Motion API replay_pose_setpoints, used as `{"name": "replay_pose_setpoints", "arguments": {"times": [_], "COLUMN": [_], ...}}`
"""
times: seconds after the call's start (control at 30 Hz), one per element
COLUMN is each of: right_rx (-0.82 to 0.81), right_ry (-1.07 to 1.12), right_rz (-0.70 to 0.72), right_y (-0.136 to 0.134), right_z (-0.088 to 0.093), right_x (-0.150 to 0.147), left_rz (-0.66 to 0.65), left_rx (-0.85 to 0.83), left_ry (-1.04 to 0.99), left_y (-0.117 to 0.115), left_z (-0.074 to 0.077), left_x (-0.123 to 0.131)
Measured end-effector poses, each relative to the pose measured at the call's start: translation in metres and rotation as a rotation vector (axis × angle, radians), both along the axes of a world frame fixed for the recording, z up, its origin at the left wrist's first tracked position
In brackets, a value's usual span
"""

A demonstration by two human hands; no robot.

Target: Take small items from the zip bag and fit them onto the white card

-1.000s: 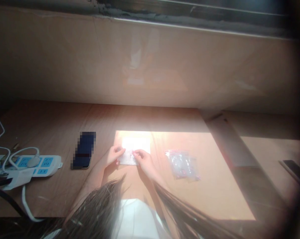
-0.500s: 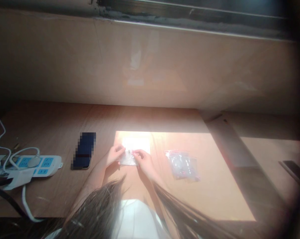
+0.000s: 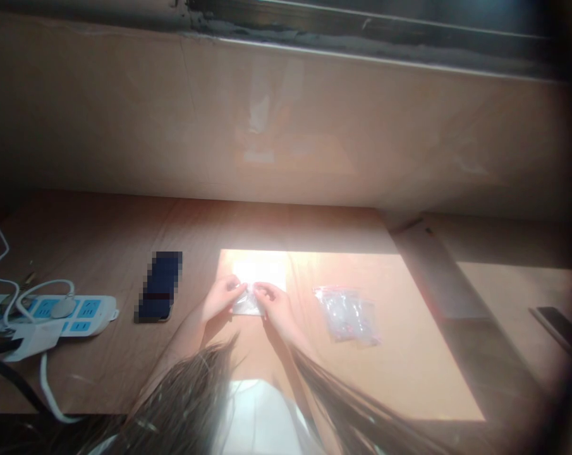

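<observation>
Both hands pinch the top of a small clear plastic bag (image 3: 248, 303), in the sunlit patch of the table. My left hand (image 3: 222, 295) grips its left side between thumb and fingers. Close by, my right hand (image 3: 273, 299) holds the other side, fingers curled, and the two thumbs nearly meet. Glare and fingers hide what the bag contains, if anything. Just beyond and partly under it lies a white sheet (image 3: 260, 268), washed out by the sun. Further right, several clear plastic bags with red top edges (image 3: 347, 314) lie overlapping.
A dark phone (image 3: 160, 287) lies left of the hands. At the far left is a white and blue power strip (image 3: 103, 315) with plugs and cables. Another phone (image 3: 555, 325) rests at the far right. A wall (image 3: 290, 126) rises behind the wooden table (image 3: 409, 354).
My left hand has shifted slightly right, so its fingertips are nearer to my right hand. My right hand has barely moved, and the bags on the right lie as before.
</observation>
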State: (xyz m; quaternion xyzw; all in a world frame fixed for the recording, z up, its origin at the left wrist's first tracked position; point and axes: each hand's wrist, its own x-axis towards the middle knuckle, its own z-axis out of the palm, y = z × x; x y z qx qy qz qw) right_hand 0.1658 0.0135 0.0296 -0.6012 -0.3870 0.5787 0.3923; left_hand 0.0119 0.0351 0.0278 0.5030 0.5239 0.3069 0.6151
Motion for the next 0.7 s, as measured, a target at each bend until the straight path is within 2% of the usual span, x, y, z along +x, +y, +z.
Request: {"name": "replay_pose_setpoints", "arguments": {"times": [0.1,0.27,0.5,0.7], "right_rx": [0.002,0.031,-0.023,-0.026], "right_ry": [-0.01,-0.03,0.022,0.092], "right_rz": [0.053,0.051,0.035,-0.012], "right_y": [0.0,0.0,-0.0001,-0.0017], "right_z": [-0.0004,-0.0014,-0.0014,0.0047], "right_x": [0.001,0.0017,0.0022,0.0048], "left_rz": [-0.011,-0.009,0.004,0.002], "left_rx": [-0.034,-0.05,-0.034,0.05], "left_ry": [-0.01,-0.034,-0.043,-0.045], "left_y": [0.0006,0.0023,0.0024,0.0003], "left_z": [0.0012,-0.0004,-0.0066,-0.0041], "left_x": [0.0004,-0.0009,0.0027,-0.0059]}}
